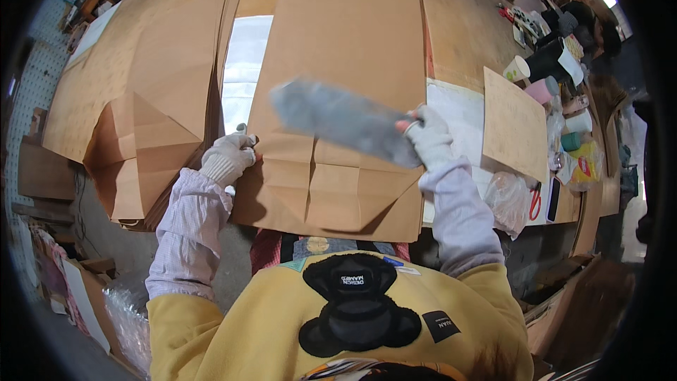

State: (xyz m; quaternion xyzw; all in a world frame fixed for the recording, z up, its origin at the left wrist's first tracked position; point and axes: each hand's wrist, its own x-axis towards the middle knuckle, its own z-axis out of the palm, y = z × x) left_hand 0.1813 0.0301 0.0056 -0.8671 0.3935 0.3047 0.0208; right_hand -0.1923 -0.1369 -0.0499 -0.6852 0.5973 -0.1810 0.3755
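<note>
A stack of large brown kraft paper bags (pixel 345 42) lies before me on the table. The top one has its near end folded into creased flaps. My right hand (pixel 429 134), in a white glove with bare fingertips, grips one end of a long flat grey block (pixel 338 118). The block slants over the bag to the upper left and is blurred by motion; its exact kind is unclear. At the bag's left edge, my left hand (pixel 229 156), also gloved, has its fingers curled closed on the paper. A fingertip shows against the brown sheet.
On the left lies a second stack of brown bags (pixel 162 63), its top one partly opened at the near end. A tan board (pixel 515 123), a clear plastic bag (pixel 506 197), red-handled scissors (pixel 535 202), a dark phone (pixel 554 199) and a paper cup (pixel 517 69) occupy the right side.
</note>
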